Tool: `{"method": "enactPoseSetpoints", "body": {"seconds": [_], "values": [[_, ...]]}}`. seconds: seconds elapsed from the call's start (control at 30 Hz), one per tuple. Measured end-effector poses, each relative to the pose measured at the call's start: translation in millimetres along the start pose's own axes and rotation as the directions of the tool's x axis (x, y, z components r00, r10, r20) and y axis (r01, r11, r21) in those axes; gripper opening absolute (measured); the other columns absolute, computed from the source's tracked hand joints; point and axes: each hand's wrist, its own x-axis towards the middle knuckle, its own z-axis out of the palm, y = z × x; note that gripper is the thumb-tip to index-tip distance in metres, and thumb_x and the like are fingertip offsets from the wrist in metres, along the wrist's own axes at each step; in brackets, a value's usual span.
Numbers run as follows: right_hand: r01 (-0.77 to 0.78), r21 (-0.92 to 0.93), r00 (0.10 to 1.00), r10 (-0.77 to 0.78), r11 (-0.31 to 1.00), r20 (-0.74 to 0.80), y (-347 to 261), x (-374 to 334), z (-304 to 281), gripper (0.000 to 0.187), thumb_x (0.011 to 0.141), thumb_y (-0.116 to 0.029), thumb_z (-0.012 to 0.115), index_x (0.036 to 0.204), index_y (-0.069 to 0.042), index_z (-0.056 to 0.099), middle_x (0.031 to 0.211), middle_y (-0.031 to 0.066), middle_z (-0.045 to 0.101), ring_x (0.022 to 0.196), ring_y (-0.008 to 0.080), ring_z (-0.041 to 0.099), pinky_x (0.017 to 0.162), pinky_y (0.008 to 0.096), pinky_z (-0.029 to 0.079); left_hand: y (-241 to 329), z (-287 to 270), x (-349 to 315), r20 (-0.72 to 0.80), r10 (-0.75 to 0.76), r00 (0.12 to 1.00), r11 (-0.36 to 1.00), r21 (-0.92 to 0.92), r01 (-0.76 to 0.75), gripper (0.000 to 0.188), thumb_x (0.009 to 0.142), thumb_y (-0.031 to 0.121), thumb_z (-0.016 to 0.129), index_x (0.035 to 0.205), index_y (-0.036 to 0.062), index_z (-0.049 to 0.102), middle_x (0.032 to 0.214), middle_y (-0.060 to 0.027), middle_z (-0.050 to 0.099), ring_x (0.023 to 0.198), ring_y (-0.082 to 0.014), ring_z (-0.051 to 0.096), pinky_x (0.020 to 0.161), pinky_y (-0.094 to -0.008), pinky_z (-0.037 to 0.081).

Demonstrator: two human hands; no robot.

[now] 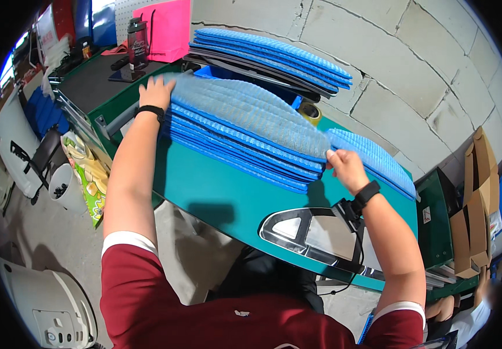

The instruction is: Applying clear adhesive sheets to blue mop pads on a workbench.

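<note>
A stack of curved blue quilted pads (228, 142) lies on a green table (190, 180). The topmost pad (245, 104) shows a greyer ribbed face and is held at both ends. At its left end my left hand (157, 96) grips the edge, fingers partly spread over it. My right hand (347, 168) pinches its pointed right tip between thumb and fingers. Nearer to me on the table lies a black-framed, window-shaped panel (315, 232) with a shiny face. A small black device (349, 212) on a cable is at my right wrist.
Further blue pads (373, 160) lie right of the stack; more (274, 55) rest behind it atop dark panels. A tape roll (310, 113) stands between. Bottle (137, 43), phone (126, 75) and pink bag (166, 32) stand back left. Cardboard boxes (472, 221) are at right, near another person.
</note>
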Motion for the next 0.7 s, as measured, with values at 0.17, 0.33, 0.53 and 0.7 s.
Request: {"method": "enactPoseSetpoints", "body": {"seconds": [0.17,0.33,0.53,0.7], "values": [[-0.117,-0.043,0.98,0.123,0.992,0.16,7,1,-1,0.041,0.088,-0.035,0.049,0.07,0.001,0.06,0.058,0.0064,0.057,0.052,0.0128,0.053,0.051,0.0278,0.042,6,8,-13,0.124,-0.06,0.99,0.97,-0.226,0.087,0.036,0.089,0.02,0.035,0.124,0.0252,0.045,0.131,-0.0133,0.04,0.12,-0.0329,0.039,0.091,-0.054,0.035],[-0.151,-0.103,0.972,0.167,0.983,0.164,-8,8,-25,0.043,0.087,-0.037,0.049,0.068,0.001,0.059,0.058,0.0072,0.057,0.051,0.0133,0.052,0.049,0.028,0.042,31,-38,-32,-0.148,0.111,0.983,0.975,-0.173,-0.137,0.048,0.081,0.007,0.045,0.127,0.0168,0.042,0.132,-0.0153,0.04,0.123,-0.0346,0.036,0.095,-0.0513,0.034],[-0.01,-0.223,0.997,0.026,0.975,0.071,-43,30,-70,0.032,0.083,-0.03,0.058,0.074,0.001,0.059,0.059,0.0067,0.057,0.051,0.0118,0.051,0.048,0.0273,0.042,82,-79,-62,-0.335,0.604,0.723,0.483,-0.568,-0.666,0.068,0.063,0.009,0.069,0.126,0.013,0.044,0.132,-0.0139,0.041,0.127,-0.0349,0.029,0.102,-0.0446,0.028],[0.031,-0.155,0.995,-0.046,0.987,-0.09,-67,73,-106,0.026,0.08,-0.025,0.062,0.081,0.001,0.058,0.064,0.0053,0.058,0.052,0.0104,0.05,0.049,0.0249,0.042,94,-82,-54,-0.322,0.612,0.723,0.438,-0.624,-0.648,0.052,0.06,0.013,0.076,0.106,0.0071,0.053,0.099,-0.0099,0.054,0.098,-0.0309,0.05,0.084,-0.039,0.04]]}}
